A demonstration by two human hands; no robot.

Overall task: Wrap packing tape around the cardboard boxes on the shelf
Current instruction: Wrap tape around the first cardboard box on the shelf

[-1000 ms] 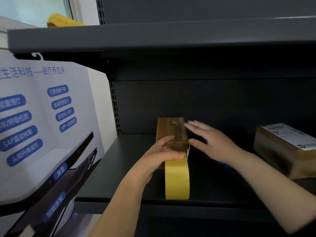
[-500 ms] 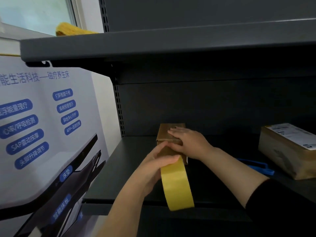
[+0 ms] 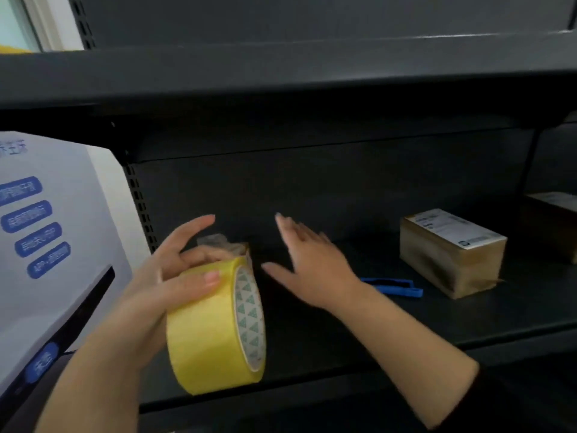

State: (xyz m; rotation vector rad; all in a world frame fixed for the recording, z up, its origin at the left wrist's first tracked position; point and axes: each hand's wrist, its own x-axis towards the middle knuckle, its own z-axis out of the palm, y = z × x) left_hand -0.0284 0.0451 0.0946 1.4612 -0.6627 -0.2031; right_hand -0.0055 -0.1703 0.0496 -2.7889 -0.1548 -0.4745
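Observation:
My left hand (image 3: 175,273) grips a yellow roll of packing tape (image 3: 215,326) by its top, thumb across the outer face, the roll hanging in front of the dark shelf (image 3: 343,332). Behind the roll and my fingers, only the top corner of a small cardboard box (image 3: 232,246) shows. My right hand (image 3: 309,267) hovers to the right of that box with straight, spread fingers, touching nothing. A second cardboard box (image 3: 449,251) with a white label lies on the shelf at the right.
A blue tool (image 3: 393,287) lies on the shelf between my right hand and the labelled box. Another box (image 3: 559,220) sits at the far right edge. The upper shelf (image 3: 281,73) overhangs close above. A white poster (image 3: 46,245) with blue labels stands at the left.
My right hand has lifted off the small box and moved right, fingers spread. The left hand has pulled the tape roll toward me and turned it, showing its core. The view shifted right.

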